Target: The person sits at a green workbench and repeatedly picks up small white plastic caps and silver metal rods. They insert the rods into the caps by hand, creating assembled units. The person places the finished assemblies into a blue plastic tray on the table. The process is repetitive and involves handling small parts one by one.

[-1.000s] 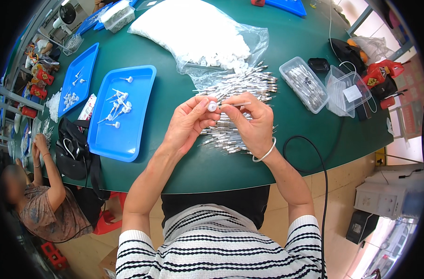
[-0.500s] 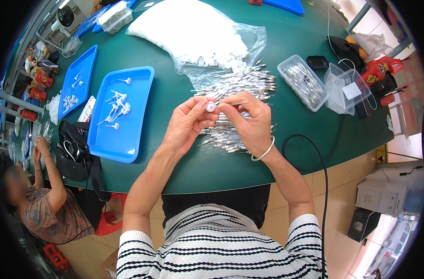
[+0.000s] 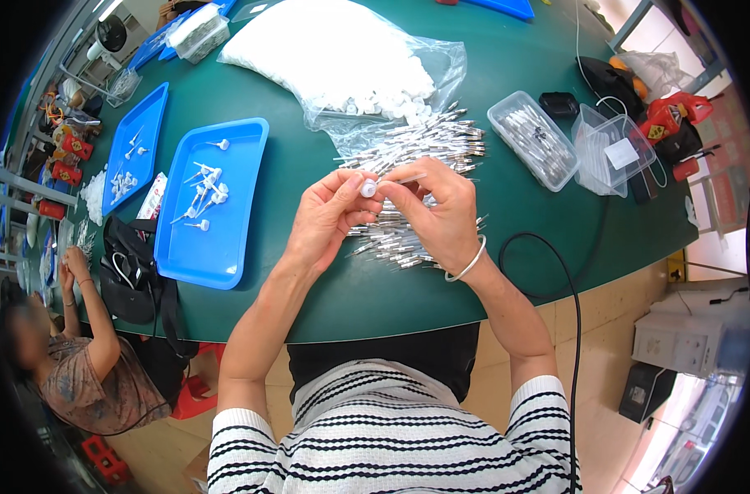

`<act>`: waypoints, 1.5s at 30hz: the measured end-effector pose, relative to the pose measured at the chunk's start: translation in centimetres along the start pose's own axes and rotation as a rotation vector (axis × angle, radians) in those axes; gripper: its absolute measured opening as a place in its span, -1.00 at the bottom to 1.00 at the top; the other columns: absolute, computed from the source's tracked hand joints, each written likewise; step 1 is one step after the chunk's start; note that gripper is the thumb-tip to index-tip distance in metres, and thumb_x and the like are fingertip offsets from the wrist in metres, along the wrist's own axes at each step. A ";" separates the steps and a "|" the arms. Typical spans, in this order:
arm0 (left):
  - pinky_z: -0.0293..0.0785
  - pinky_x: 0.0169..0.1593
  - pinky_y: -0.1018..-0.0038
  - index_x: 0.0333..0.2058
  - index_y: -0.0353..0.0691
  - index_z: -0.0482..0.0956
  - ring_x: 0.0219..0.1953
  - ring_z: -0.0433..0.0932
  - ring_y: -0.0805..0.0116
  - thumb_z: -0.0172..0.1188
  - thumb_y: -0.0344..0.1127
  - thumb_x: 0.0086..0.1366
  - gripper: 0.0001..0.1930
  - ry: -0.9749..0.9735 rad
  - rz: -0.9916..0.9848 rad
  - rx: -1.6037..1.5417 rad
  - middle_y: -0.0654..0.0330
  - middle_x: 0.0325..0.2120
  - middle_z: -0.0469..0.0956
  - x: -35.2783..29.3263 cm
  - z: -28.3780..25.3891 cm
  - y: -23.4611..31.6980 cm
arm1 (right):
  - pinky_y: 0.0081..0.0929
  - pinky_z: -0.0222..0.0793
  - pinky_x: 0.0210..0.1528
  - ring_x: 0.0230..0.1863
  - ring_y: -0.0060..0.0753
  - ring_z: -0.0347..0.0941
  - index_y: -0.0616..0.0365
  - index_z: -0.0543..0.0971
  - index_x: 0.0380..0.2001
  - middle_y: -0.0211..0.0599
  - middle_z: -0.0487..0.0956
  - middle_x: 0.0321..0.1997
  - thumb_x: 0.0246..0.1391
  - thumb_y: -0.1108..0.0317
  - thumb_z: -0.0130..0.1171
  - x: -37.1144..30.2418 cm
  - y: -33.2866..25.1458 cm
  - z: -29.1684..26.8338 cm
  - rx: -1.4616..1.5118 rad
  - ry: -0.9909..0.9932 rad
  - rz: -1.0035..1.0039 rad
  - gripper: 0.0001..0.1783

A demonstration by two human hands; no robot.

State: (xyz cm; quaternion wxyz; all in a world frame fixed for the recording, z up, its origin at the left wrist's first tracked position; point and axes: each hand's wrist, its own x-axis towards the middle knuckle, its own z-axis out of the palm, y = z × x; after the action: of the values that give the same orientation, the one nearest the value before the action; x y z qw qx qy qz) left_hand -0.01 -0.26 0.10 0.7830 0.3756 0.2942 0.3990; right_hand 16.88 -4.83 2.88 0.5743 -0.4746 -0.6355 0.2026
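Between the thumb and fingers of my left hand (image 3: 330,216) is a small round white plastic cap (image 3: 368,188). My right hand (image 3: 434,212) pinches a thin whitish rod (image 3: 411,178), its inner end at the cap; whether it sits inside the cap I cannot tell. Both hands are over a heap of slim silvery-white rods (image 3: 416,144) on the green table. Beyond the heap, a big clear plastic bag (image 3: 309,58) spills white caps. To the left, a blue tray (image 3: 227,255) holds several rods with white caps on them.
Another blue tray (image 3: 147,111) with capped rods lies farther left, near a black bag (image 3: 128,284). On the right are a clear box of rods (image 3: 533,140), clear containers (image 3: 610,152) and a black cable (image 3: 568,284). A co-worker (image 3: 79,362) sits at the left.
The cap and rod stay pinched between my fingers, with only a slight shift of the hands. The whole view has moved a little.
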 end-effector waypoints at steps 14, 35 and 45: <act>0.62 -0.27 0.60 -0.18 -0.35 0.52 -0.38 0.62 0.50 0.02 -0.27 0.40 -0.76 -0.007 -0.006 0.014 0.18 -0.37 0.59 0.1 -0.1 -0.1 | -0.54 0.34 -0.52 -0.55 -0.45 0.44 0.16 0.64 -0.42 -0.34 0.56 -0.50 -0.05 0.39 0.32 0.1 -0.1 0.0 -0.061 -0.004 -0.024 -0.89; 0.62 -0.26 0.60 -0.21 -0.35 0.53 -0.37 0.61 0.50 0.04 -0.26 0.39 -0.76 0.022 0.018 0.040 0.18 -0.36 0.59 0.0 0.0 -0.3 | -0.52 0.35 -0.51 -0.54 -0.42 0.44 0.16 0.63 -0.43 -0.34 0.55 -0.52 -0.05 0.40 0.31 -0.1 0.1 0.1 -0.063 -0.004 -0.029 -0.90; 0.62 -0.26 0.60 -0.22 -0.34 0.52 -0.37 0.61 0.50 0.04 -0.25 0.39 -0.76 0.023 0.011 0.033 0.19 -0.37 0.59 0.0 0.0 -0.2 | -0.52 0.36 -0.51 -0.53 -0.41 0.45 0.17 0.63 -0.44 -0.34 0.55 -0.51 -0.07 0.41 0.32 -0.1 0.2 0.1 -0.084 -0.008 -0.057 -0.90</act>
State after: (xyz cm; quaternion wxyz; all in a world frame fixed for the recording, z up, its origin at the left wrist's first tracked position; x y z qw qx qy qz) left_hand 0.09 -0.35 -0.06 0.7710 0.3857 0.3076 0.4028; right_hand 16.83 -4.77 2.60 0.5570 -0.4792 -0.6589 0.1613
